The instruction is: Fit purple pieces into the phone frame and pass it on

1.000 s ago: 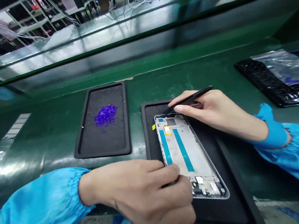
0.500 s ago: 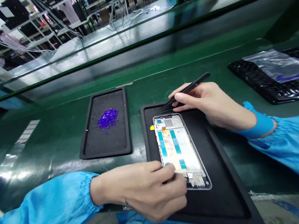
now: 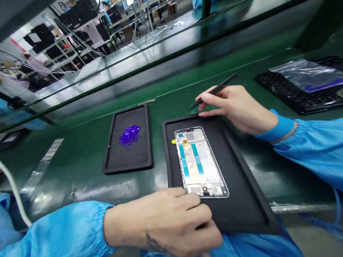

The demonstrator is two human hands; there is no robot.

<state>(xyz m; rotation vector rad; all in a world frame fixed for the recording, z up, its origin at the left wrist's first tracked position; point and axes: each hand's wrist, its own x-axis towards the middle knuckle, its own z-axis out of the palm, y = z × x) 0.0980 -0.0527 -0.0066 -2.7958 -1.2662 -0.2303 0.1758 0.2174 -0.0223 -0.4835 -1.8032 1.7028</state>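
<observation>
The right hand (image 3: 238,105) pinched black tweezers (image 3: 213,91) between thumb and fingers, their tip hanging over the far rim of the black tray (image 3: 240,207). The left hand (image 3: 173,224) lay curled on that tray's near edge, fingertips touching the near end of the phone frame (image 3: 200,162); whether it gripped anything could not be told. The frame lay flat in the tray's left half, the right half bare. Just beside it, a smaller tray (image 3: 131,156) held a heap of blue chips (image 3: 129,134). Open green bench (image 3: 80,173) ran leftward.
</observation>
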